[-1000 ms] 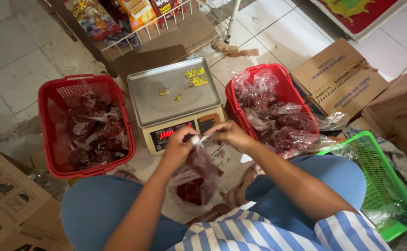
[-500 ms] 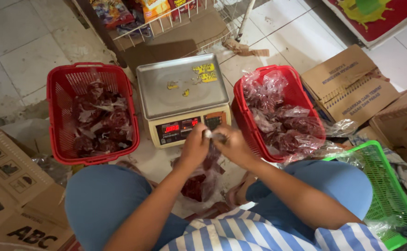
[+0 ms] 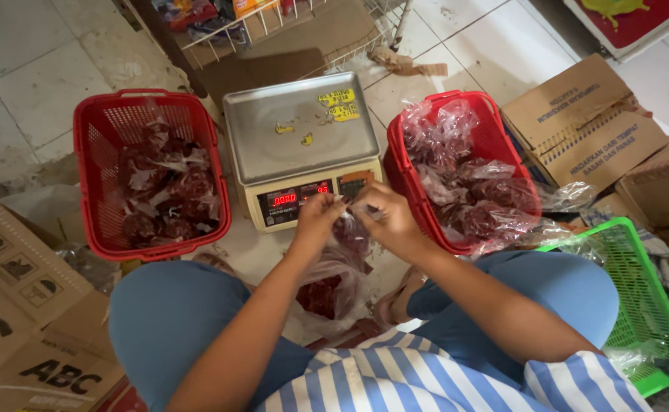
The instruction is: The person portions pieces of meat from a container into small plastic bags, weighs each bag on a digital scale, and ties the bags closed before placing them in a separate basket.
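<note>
Here both hands' fingers [image 3: 333, 207] pinch a crinkly clear plastic bag [image 3: 340, 271].

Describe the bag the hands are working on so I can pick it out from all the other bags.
Start at the metal-topped scale between the two red baskets. Just in front of its display, the left hand and right hand pinch the top of one clear plastic bag of dark red contents. Unlike the others, it hangs outside any basket.
</note>
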